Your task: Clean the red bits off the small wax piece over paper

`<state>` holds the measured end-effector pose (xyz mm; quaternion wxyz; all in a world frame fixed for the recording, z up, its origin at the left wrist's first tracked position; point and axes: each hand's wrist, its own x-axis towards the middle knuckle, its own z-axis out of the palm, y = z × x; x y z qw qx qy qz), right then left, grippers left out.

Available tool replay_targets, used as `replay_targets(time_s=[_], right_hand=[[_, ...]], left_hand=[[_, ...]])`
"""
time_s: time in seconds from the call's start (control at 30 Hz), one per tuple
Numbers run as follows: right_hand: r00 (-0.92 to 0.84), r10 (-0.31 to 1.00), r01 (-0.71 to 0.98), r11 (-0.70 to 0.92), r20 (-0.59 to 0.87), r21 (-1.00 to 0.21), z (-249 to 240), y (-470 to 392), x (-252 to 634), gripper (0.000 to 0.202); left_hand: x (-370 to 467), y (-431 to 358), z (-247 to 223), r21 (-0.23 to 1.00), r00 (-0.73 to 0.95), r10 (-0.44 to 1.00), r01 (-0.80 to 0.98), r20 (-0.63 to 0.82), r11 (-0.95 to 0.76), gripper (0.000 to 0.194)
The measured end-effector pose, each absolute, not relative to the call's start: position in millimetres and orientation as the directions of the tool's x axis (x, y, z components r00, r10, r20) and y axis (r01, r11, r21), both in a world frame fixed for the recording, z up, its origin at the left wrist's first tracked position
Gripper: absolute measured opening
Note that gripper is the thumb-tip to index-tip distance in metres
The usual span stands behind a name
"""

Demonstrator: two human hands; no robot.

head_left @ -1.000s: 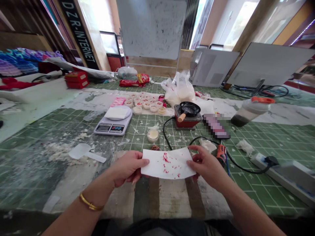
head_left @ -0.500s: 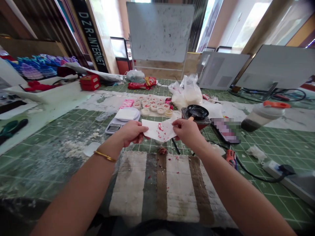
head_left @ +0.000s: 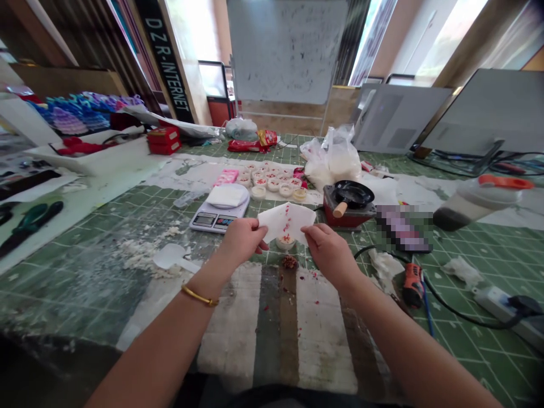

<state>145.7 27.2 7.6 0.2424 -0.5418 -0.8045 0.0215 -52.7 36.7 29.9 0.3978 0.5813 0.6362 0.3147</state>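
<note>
My left hand (head_left: 243, 240) and my right hand (head_left: 326, 250) each pinch a side of a white paper sheet (head_left: 284, 221) strewn with small red bits. The sheet is folded into a trough and tilts down over a small round cup (head_left: 285, 243) on the green mat. Some red bits lie in the cup. A dark dried flower head (head_left: 290, 262) rests on the striped cloth (head_left: 280, 334) just below the cup, with a few red crumbs scattered around it.
A digital scale (head_left: 219, 211) stands left of the paper. Behind it sit several small filled cups (head_left: 272, 183), a plastic bag (head_left: 335, 158) and a small black pan on a red heater (head_left: 349, 199). A white scoop (head_left: 172, 258), an orange tool (head_left: 412, 280) and cables lie nearby.
Both hands carried the paper away from me to above the small cup, came closer together and folded the flat sheet into a trough. Red bits now lie in the cup.
</note>
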Motion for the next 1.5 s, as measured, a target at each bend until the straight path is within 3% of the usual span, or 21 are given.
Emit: replay_targets(time_s=[0.33,0.53,0.73,0.9,1.0,1.1,1.17,1.27,1.37,1.43,1.5], right_hand=[[-0.383,0.828,0.860,0.481,0.409,-0.170,-4,25,155,0.026],[-0.392,0.799,0.850,0.505,0.456,-0.154,-7,23,160,0.026],[-0.376,0.772,0.821,0.534,0.512,-0.203,-9,20,160,0.025],[-0.302,0.786,0.792,0.522,0.540,-0.316,-4,20,160,0.025],[-0.261,0.811,0.760,0.507,0.524,-0.407,3,18,160,0.019],[-0.141,0.838,0.724,0.450,0.527,-0.523,16,7,170,0.016],[-0.064,0.856,0.692,0.409,0.513,-0.596,25,-7,183,0.015],[-0.027,0.955,0.544,0.263,0.296,-0.797,31,-31,209,0.015],[-0.106,0.993,0.476,0.003,-0.054,-0.879,22,-51,230,0.014],[-0.137,0.978,0.618,-0.042,-0.160,-0.785,10,-58,235,0.013],[-0.130,0.976,0.752,-0.018,-0.175,-0.659,-1,-61,234,0.014]], left_hand=[[-47,25,15,0.794,-0.074,0.996,0.608,0.041,0.013,0.032],[-49,21,9,0.767,-0.069,0.984,0.635,0.166,-0.085,0.033],[-49,21,3,0.706,-0.077,0.949,0.687,0.306,-0.172,0.032],[-53,23,5,0.673,-0.059,0.933,0.708,0.356,-0.212,0.028],[-56,22,11,0.681,-0.057,0.943,0.706,0.327,-0.194,0.027],[-62,12,23,0.777,-0.073,0.969,0.613,0.237,-0.143,0.031],[-65,0,33,0.946,-0.050,0.998,0.324,0.047,-0.029,0.032],[-67,-20,39,0.969,0.155,0.965,0.168,-0.210,0.183,0.035],[-64,-31,30,0.889,0.358,0.848,0.385,-0.390,0.247,0.031],[-61,-31,21,0.797,0.349,0.847,0.588,-0.400,0.135,0.032],[-57,-24,16,0.669,0.263,0.907,0.742,-0.329,0.028,0.040]])
